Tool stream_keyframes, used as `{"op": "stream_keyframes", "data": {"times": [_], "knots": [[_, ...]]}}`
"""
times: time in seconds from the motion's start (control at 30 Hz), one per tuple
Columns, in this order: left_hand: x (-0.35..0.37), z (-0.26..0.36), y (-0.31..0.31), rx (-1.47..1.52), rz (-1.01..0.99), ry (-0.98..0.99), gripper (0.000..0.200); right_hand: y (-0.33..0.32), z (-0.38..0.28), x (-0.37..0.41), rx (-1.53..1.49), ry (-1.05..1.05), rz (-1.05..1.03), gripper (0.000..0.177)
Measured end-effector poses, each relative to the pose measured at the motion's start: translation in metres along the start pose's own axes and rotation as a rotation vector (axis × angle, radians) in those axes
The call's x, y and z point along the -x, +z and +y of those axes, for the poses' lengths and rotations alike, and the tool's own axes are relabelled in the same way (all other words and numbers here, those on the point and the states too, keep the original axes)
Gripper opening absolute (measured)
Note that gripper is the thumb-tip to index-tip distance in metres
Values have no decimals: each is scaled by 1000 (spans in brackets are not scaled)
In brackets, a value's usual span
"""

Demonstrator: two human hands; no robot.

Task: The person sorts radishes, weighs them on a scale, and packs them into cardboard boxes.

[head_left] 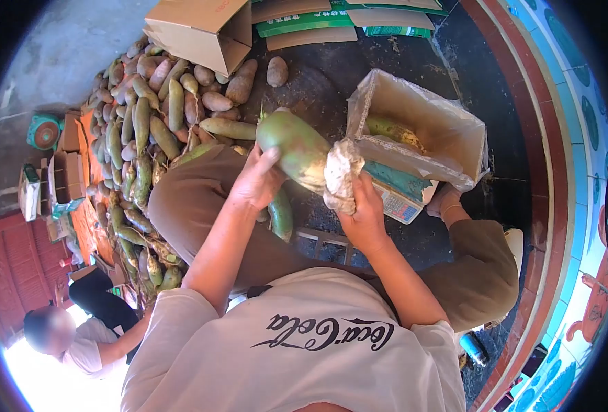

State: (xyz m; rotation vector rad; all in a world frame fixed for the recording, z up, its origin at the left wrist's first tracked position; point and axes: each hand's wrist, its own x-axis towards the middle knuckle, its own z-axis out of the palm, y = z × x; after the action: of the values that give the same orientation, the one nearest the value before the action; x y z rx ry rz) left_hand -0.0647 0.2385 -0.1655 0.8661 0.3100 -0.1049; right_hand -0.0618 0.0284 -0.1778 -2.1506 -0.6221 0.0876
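Observation:
A big green radish (291, 147) is held up in front of me, above my lap. My left hand (257, 177) is closed around its green side, thumb on top. In my right hand (366, 214) is a crumpled whitish cloth (343, 175), pressed against the radish's paler end. That end is partly hidden by the cloth. To the right stands a cardboard box (424, 103) lined with clear plastic, with a yellowish-green radish (395, 132) inside. The box seems to rest on a scale (399, 203), whose keypad faces me. Another green radish (280, 214) lies below my left hand.
A large heap of green and reddish radishes (139, 123) spreads along my left. An open carton (197, 31) stands behind it, beside flattened green cartons (304, 24). Another person (87, 343) is at the lower left. A blue can-like object (474, 349) lies at lower right.

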Motion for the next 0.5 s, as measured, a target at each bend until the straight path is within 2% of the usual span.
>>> {"op": "stream_keyframes", "data": {"times": [0.1,0.2,0.23,0.33,0.37,0.47,0.5], "knots": [[-4,-7,-4,99,91,-7,78,-3,-3,2,47,66,-177,72],[3,-9,8,66,105,-5,78,-5,-31,-27,50,-125,-84,76],[1,-15,6,29,37,27,75,4,-33,-31,1,-64,-116,75],[3,-14,10,97,70,23,74,13,-34,-43,-35,23,-101,73],[2,-13,12,128,127,-3,70,19,-32,-47,-107,124,-32,67],[5,-18,11,63,79,56,66,36,-19,-62,-318,424,176,51],[5,-18,11,56,80,65,66,28,-7,-69,-593,520,92,45]]}}
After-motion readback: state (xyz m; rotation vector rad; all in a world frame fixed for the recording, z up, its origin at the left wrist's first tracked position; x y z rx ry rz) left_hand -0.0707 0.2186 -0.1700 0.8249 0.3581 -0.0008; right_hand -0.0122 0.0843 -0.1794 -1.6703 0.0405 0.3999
